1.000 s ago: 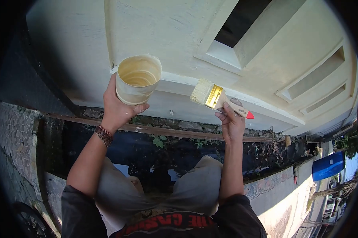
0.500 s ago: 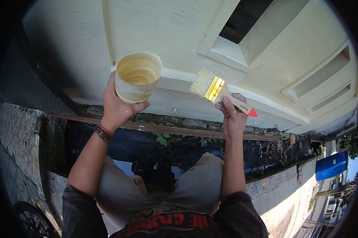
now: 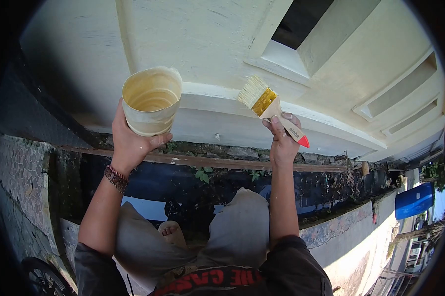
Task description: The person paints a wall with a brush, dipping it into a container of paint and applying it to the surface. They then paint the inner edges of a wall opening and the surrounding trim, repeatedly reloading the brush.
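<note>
Two bare hands are in view, each grasping one thing. Left of centre, the left hand (image 3: 129, 143) is wrapped round one cream container (image 3: 152, 111), thumb low across its near side; its open top tips toward the camera and shows a ridged, cream-coated inside. Right of centre, the right hand (image 3: 283, 139) grips one paintbrush (image 3: 266, 104) by its wooden handle, which ends in a red tip at the lower right; the pale bristles point to the upper left, apart from the container.

One cream wall (image 3: 202, 44) fills the upper frame, with three openings: one large dark one (image 3: 301, 22) at upper right and two narrower ones (image 3: 402, 89) at far right. Across the middle, two small leafy plants (image 3: 202, 173) stand by the dark water (image 3: 168, 180). One blue drum (image 3: 415, 201) is at right, one wheel (image 3: 44, 277) at lower left, one bare foot (image 3: 172, 232) below centre.
</note>
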A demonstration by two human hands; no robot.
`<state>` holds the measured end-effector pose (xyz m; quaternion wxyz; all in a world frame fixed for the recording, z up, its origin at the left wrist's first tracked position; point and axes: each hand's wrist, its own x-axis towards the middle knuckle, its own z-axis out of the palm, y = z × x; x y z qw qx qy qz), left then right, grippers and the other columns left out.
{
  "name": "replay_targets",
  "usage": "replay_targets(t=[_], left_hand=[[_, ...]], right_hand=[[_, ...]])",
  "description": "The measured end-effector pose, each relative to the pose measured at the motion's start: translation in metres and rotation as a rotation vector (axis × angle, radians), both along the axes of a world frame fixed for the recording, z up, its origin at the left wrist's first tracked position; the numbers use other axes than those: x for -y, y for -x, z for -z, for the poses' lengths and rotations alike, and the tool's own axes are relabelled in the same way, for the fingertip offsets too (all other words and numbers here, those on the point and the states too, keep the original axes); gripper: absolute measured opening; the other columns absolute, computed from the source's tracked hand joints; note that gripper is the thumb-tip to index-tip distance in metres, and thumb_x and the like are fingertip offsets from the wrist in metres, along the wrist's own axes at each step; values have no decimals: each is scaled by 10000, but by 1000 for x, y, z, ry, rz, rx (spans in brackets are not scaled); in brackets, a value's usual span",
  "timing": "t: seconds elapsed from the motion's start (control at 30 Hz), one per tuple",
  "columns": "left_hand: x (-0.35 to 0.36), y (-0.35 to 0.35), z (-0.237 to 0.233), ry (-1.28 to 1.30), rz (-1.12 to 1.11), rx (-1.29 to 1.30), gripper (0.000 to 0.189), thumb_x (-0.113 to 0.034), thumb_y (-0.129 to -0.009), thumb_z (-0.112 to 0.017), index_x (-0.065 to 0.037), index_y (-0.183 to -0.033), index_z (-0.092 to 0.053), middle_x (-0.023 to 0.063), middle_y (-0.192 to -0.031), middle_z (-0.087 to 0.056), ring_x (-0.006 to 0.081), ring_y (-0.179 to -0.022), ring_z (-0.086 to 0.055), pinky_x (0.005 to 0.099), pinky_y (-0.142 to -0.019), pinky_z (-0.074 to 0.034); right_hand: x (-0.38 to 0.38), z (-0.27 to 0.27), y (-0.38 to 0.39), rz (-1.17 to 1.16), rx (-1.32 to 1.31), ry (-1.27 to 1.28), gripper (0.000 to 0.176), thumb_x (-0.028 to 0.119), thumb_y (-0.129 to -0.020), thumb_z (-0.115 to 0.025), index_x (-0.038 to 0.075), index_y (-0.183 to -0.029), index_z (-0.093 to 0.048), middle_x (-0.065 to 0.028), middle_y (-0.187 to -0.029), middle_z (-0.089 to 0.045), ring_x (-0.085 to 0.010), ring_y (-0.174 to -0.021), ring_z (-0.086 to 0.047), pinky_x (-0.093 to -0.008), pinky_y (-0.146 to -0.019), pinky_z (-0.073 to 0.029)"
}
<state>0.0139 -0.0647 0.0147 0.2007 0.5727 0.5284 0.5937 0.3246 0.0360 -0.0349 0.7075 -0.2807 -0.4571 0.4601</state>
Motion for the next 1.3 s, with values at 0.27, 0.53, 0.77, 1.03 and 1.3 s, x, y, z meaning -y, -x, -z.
replay_targets(t=[0.27, 0.53, 0.77, 1.03, 1.3], left_hand=[[-1, -1, 5, 22, 13, 0, 894, -186, -542, -976, -30, -1279, -494, 98, -1211, -634, 216, -1120, -621, 364, -993, -492], [-1, 2, 8, 41, -15, 7, 888, -202, -543, -985, -29, -1265, -497, 94, -1217, -629, 213, -1125, -619, 366, -996, -492], [0, 0, 7, 43, -17, -5, 892, -205, -535, -988, -26, -1258, -496, 95, -1209, -632, 211, -1120, -620, 366, -992, -494], [-1, -1, 6, 58, -30, -54, 881, -194, -538, -985, -29, -1253, -497, 96, -1203, -633, 214, -1114, -621, 366, -991, -494], [-1, 0, 7, 30, -29, -31, 893, -190, -532, -988, -26, -1256, -492, 99, -1203, -633, 220, -1114, -622, 369, -991, -494]], right_hand=[[-12, 18, 3, -63, -158, -15, 245, -17, -880, -691, 0, -1090, -564, -166, -1071, -624, -278, -980, -662, -421, -858, -594], [-52, 9, -3, -139, -91, -49, 240, -12, -866, -709, 12, -1067, -581, -122, -1058, -613, -273, -994, -653, -423, -871, -588], [-69, -6, 0, -176, -42, -76, 211, -1, -850, -738, 14, -1010, -601, -95, -1016, -607, -256, -958, -656, -409, -866, -583], [-85, -5, -1, -131, -3, -79, 212, 0, -848, -741, 8, -1005, -600, -93, -985, -614, -248, -946, -658, -397, -850, -587], [-74, 7, -22, -98, -81, -93, 222, 13, -846, -748, 3, -1003, -592, -91, -963, -620, -243, -933, -662, -400, -818, -603]])
